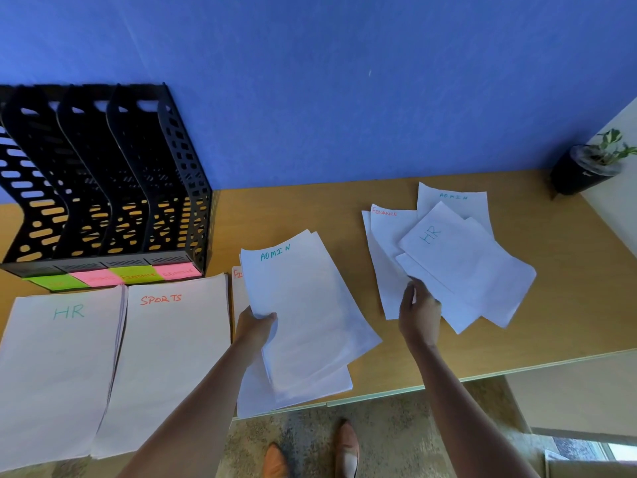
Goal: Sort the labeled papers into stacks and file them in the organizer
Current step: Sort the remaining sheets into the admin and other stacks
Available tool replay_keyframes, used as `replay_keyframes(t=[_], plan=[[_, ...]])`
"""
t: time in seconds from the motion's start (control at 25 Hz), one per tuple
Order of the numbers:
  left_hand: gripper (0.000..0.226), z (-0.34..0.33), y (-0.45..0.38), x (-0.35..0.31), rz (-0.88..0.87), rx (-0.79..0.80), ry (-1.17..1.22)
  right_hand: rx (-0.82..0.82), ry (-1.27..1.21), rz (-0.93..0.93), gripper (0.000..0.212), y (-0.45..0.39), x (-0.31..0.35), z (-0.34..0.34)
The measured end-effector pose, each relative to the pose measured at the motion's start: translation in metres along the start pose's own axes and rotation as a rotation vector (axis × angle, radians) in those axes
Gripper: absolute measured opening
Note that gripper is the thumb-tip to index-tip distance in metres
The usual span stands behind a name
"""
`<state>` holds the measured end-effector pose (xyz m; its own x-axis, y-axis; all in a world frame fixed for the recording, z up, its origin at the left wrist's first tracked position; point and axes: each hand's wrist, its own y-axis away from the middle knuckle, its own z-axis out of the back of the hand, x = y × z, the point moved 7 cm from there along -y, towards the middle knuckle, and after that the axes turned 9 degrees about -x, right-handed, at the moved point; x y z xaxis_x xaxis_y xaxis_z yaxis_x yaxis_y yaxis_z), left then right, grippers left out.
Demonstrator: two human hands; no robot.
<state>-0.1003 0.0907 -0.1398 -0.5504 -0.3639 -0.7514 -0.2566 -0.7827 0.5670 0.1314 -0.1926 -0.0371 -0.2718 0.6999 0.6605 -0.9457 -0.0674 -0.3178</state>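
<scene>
My left hand (pixel 255 325) grips the left edge of a stack of ADMIN sheets (pixel 303 312), tilted over the desk's front. Under it peeks a FINANCE stack (pixel 237 291). My right hand (pixel 418 310) pinches the lower left corner of the top HR sheet (pixel 444 246) in a loose unsorted pile (pixel 489 281), where FINANCE and ADMIN sheets also show. A sorted HR stack (pixel 58 367) and a SPORTS stack (pixel 165 360) lie at the front left. The black organizer (pixel 103 181) stands behind them with pink and green sticky labels (pixel 113 276); its slots hold no paper.
A potted plant (pixel 589 167) stands at the desk's far right corner by a white wall. A blue wall runs behind the wooden desk (pixel 310 208). The desk's front edge is near my body, with my feet on the carpet below.
</scene>
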Motion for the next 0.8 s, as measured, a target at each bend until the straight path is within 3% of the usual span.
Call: replay_keyframes(t=[0.16,0.32,0.48,0.64,0.8], plan=[[0.046,0.0,0.001,0.0,0.006,0.01,0.003,-0.325,-0.228,-0.056,0.026,-0.004,0.009,0.035],[0.046,0.0,0.004,0.0,0.011,0.001,-0.001,-0.487,-0.408,-0.152,0.029,-0.009,0.014,0.056],[0.048,0.0,0.006,-0.001,0.015,-0.008,0.029,-0.408,-0.43,-0.09,0.033,-0.01,0.03,0.057],[0.046,-0.001,0.013,-0.007,-0.01,-0.06,0.056,-0.263,-0.37,0.127,0.028,0.008,0.055,0.046],[0.047,0.001,0.018,-0.017,-0.059,-0.013,0.183,-0.225,-0.389,0.154,0.026,0.016,0.066,0.041]])
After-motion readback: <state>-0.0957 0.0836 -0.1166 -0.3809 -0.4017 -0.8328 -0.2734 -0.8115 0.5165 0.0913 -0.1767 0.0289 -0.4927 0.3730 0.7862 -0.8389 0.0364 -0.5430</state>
